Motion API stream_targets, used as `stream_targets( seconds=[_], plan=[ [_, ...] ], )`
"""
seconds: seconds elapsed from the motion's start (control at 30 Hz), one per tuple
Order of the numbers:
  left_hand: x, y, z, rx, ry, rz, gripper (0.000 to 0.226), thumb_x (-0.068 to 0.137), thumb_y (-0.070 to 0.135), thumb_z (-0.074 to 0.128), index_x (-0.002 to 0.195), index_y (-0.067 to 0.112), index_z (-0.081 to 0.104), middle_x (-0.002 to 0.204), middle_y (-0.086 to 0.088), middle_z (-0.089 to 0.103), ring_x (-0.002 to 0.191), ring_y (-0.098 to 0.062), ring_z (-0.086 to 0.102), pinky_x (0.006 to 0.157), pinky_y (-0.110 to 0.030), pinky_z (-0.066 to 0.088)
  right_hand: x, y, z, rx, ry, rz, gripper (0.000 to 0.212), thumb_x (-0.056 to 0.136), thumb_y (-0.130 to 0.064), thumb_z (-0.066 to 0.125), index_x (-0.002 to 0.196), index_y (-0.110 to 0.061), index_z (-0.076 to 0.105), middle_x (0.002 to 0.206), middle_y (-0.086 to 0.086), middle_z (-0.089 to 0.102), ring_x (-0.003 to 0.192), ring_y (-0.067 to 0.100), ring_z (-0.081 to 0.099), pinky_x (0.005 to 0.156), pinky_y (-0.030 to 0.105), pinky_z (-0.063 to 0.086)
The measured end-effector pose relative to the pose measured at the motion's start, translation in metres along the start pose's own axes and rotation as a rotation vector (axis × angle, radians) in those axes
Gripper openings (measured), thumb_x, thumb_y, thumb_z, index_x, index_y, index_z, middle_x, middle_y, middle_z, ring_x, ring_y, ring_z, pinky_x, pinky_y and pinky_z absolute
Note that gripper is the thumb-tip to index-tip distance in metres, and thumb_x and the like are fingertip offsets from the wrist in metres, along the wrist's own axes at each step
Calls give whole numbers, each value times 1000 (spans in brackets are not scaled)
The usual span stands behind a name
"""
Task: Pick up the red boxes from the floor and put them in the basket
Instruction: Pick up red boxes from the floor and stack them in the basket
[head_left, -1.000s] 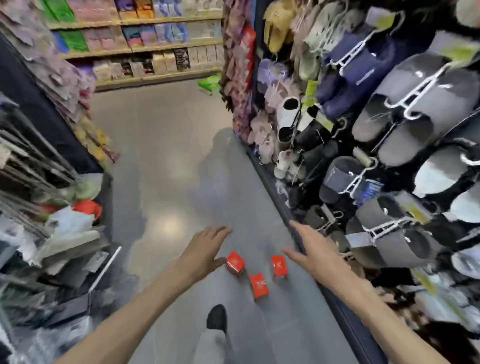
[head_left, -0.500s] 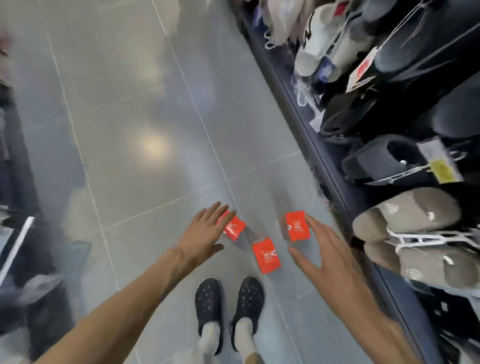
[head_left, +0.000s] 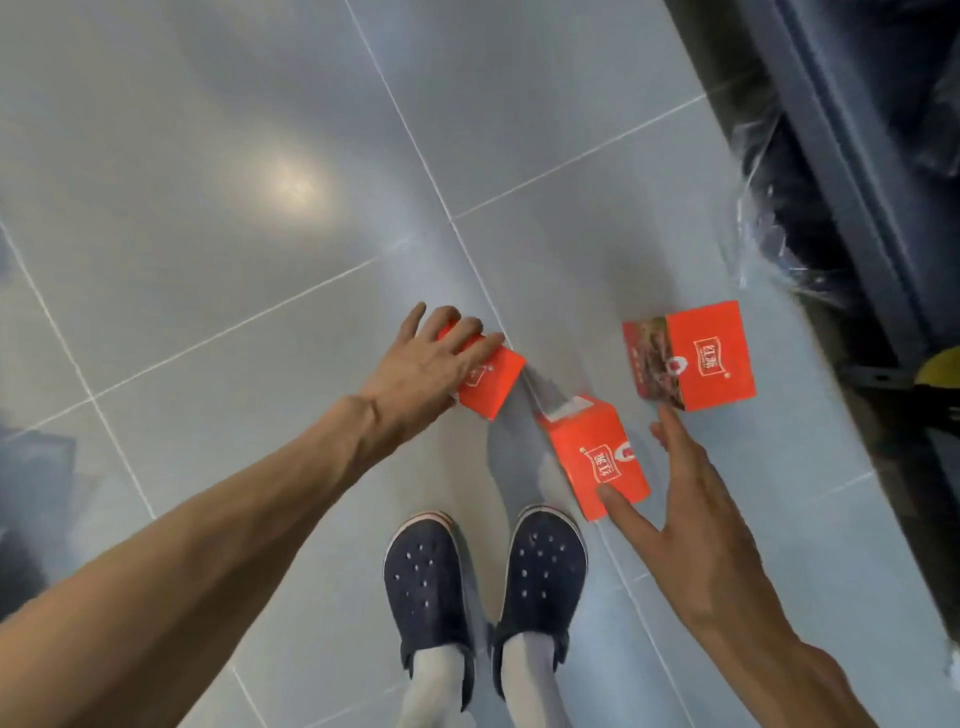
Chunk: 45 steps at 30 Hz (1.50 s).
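Note:
Three red boxes lie on the grey tiled floor in front of my feet. My left hand (head_left: 426, 364) lies over the left box (head_left: 493, 384), fingers curled round its far end. The middle box (head_left: 597, 457) lies tilted just ahead of my right shoe. My right hand (head_left: 696, 519) hovers spread beside it, thumb tip touching its near corner, fingers straight. The right box (head_left: 701, 358) stands a little beyond my right fingertips, apart from them. No basket is in view.
My two dark clogs (head_left: 483, 587) stand on the floor below the boxes. A dark shelf base (head_left: 852, 171) runs along the right edge, with clear plastic wrapping (head_left: 763, 218) spilling from it. Open floor tiles stretch to the left and ahead.
The view has tipped down and closer to the floor. My left hand has closed over the left box. My right hand has come beside the middle box, thumb on it.

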<state>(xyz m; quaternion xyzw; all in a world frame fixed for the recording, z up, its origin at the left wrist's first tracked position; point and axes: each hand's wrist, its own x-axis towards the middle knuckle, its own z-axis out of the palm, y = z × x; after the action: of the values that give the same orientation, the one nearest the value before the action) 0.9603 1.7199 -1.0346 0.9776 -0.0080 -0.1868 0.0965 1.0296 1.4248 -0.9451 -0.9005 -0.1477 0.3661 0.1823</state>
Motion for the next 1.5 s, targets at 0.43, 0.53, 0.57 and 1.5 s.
stream_targets(
  seconds=[0.43,0.53,0.57,1.5],
  plan=[
    [-106,17,-88,-446,143,-318,88,72,45,79,146,18,39,127,-7,47,109,-28,45,92,-41,44,19,-27,11,-76,18,106,100,80,-64,65,153,-22,10,155,5,32,137,27,39,104,42,40],
    [-116,17,-72,-521,156,-300,84,74,45,77,144,19,39,133,-1,50,114,-24,48,96,-41,40,34,-10,49,-103,59,176,104,75,-66,70,149,-18,16,147,9,39,128,29,48,95,42,47],
    [-118,18,-66,-532,161,-298,83,75,46,78,143,19,40,134,1,51,115,-23,48,96,-41,39,36,-5,62,-115,83,185,105,71,-64,74,147,-18,19,142,9,43,123,29,52,90,42,49],
    [-153,222,-656,-327,279,349,91,72,77,59,148,34,32,135,17,41,120,-8,45,99,-27,41,-395,-191,-475,177,677,199,97,64,-71,71,145,-41,27,125,-14,45,124,15,45,101,31,35]
  ],
)
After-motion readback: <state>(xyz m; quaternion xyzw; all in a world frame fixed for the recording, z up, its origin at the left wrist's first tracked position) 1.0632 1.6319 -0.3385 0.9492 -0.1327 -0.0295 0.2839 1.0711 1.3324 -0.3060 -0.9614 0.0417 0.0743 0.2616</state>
